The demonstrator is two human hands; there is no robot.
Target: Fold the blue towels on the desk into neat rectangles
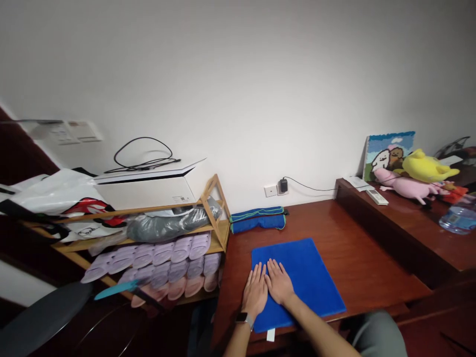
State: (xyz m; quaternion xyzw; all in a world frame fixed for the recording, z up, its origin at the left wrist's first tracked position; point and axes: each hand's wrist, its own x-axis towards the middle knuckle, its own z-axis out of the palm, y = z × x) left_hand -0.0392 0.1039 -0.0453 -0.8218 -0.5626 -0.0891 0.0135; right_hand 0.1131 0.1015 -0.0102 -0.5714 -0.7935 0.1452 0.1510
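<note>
Blue cloth (312, 277) spread flat on brown desk (368, 255); white tag (271, 335) projecting from its near edge. Left hand (256, 291) palm-down across the cloth's left edge; right hand (280, 285) palm-down just inside that edge. Both flat and outstretched, gripping nothing. Green-trimmed pouch (258, 222) beyond the cloth, slipper rack (222, 233) left of it, plush toys (407, 188) well to its right.

Soft indoor light, smeared edges.
I see the wall (241, 99) palest mid-frame, greying toward the corners; glare streaks the grey bag (163, 227); the switch (84, 131) and bottle (458, 219) blur; lower left is murky; the cloth (307, 277) reads clearly.
</note>
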